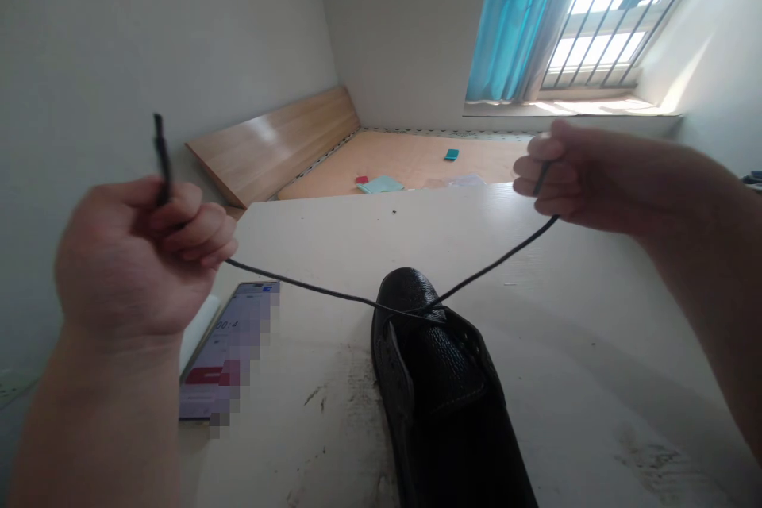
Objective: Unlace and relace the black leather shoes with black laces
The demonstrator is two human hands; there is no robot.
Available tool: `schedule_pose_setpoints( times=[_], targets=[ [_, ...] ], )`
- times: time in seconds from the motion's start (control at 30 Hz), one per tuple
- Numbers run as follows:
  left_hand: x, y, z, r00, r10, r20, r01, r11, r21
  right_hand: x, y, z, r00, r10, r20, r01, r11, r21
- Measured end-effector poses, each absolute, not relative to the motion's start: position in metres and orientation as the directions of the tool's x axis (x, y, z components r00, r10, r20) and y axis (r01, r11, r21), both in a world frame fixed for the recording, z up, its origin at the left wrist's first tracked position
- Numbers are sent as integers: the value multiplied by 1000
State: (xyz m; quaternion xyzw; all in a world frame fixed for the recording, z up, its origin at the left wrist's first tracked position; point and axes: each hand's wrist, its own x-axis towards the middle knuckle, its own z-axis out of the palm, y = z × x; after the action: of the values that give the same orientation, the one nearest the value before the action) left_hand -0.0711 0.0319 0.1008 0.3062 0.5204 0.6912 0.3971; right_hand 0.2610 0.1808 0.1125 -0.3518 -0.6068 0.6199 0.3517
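A white tabletop [571, 349] runs to its far edge before a bed [410, 159]. The left hand [140, 262], near a phone [235, 349], has its fingers closed on a black lace [303, 286]; mid-table, a black shoe [410, 284] (tongue [449, 357] lying in its opening) points toward that edge; the right hand [571, 175], well apart, clamps another strand [497, 262] in curled fingers.

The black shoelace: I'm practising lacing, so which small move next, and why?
Perhaps lower the right hand toward the flap on its side of the black leather shoe. Both it and the left hand hold the black shoelace, whose strands meet near the toe, and eyelets further back on that flap look unthreaded.
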Motion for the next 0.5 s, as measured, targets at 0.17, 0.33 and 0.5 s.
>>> schedule_pose_setpoints(
  times=[0.17,0.33,0.5],
  targets=[
    [-70,28,81,49,997,-53,275,37,961,252,169,71,-712,697,-86,254,142,-957],
    [-54,25,64,259,875,-409,567,206,798,253,147,40,-703,662,-259,505,209,-838],
    [-36,29,62,279,867,-413,667,134,733,264,137,40,-668,680,-304,616,276,-738]
  ],
)
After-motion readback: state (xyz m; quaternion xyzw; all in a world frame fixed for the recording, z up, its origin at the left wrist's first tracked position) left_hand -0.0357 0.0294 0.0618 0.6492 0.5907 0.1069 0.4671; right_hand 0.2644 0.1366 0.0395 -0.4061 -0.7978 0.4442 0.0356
